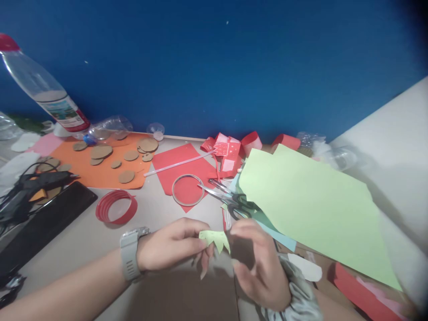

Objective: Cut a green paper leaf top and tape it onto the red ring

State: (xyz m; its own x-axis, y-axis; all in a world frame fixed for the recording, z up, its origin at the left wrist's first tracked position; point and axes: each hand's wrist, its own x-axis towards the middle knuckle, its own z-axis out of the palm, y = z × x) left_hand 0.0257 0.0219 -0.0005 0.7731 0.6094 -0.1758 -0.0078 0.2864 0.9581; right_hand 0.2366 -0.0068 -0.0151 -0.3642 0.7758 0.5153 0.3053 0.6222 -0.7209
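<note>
My left hand (180,245), with a grey watch on its wrist, pinches a short light green paper strip (216,238) between thumb and fingers. Pointed zigzag teeth run along the strip's lower edge, and small marks show along its top. At the strip's right end is my right hand (259,263), slightly blurred, its thumb and forefinger apart with nothing visible between them. Whether a fingertip touches the paper, I cannot tell. Just beyond the right hand lie scissors (239,205) with dark handles, their blades pointing left over a metal ring (187,190).
Red paper (182,167) lies under a pale straw (179,163). Leftward are a red coiled ring (117,207), cardboard discs (101,152) on orange paper (90,178), a glue gun (43,180) and a tall bottle (50,89). Large green paper (314,205) covers the right; a blue wall (214,67) stands behind.
</note>
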